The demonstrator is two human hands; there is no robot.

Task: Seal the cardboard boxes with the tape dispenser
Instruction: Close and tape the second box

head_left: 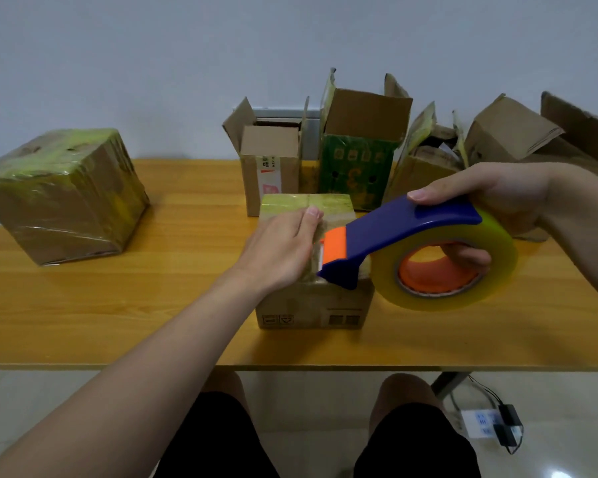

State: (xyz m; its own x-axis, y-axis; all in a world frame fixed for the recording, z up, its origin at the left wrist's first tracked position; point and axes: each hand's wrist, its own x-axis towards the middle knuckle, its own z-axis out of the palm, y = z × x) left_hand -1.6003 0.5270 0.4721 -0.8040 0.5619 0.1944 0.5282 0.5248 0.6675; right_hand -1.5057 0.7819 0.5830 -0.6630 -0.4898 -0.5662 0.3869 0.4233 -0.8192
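Observation:
A small cardboard box stands at the middle of the wooden table, its top covered in shiny tape. My left hand lies flat on the box top, fingers straight. My right hand grips the blue and orange tape dispenser, fingers curled through the roll's core and thumb along the top. The dispenser's orange blade end rests on the box top, right of my left hand. Its large clear tape roll hangs off the box's right side.
A big tape-wrapped box sits at the table's left. Several open boxes line the back: a plain one, a green printed one, another and a tipped one. A power strip lies on the floor.

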